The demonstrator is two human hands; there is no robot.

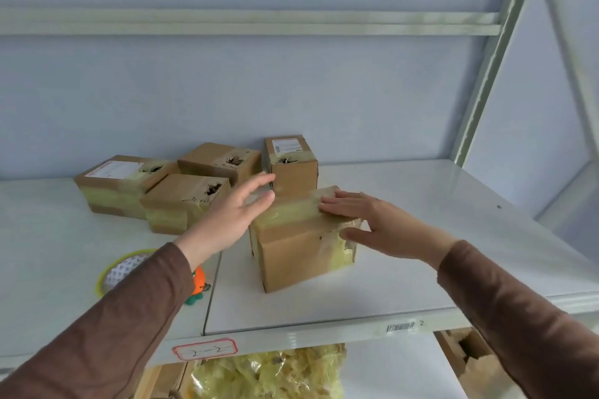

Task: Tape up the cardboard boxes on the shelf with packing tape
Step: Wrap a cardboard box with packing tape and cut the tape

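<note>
Cardboard, banded with yellowish tape, is under your right hand [366, 217]: its fingers lie straight and flat on top of the nearest box [301, 246], thumb against the taped right side. That box stands near the front edge of the white shelf [421, 236]. Your left hand [233, 214] hovers open by the box's left top corner, fingers spread, holding nothing. 4 more taped boxes [181, 201] sit toward the shelf's back edge.

Nearest box [301, 246] at the shelf [421, 220] front, four boxes [181, 201] behind, mostly to its left.
</note>
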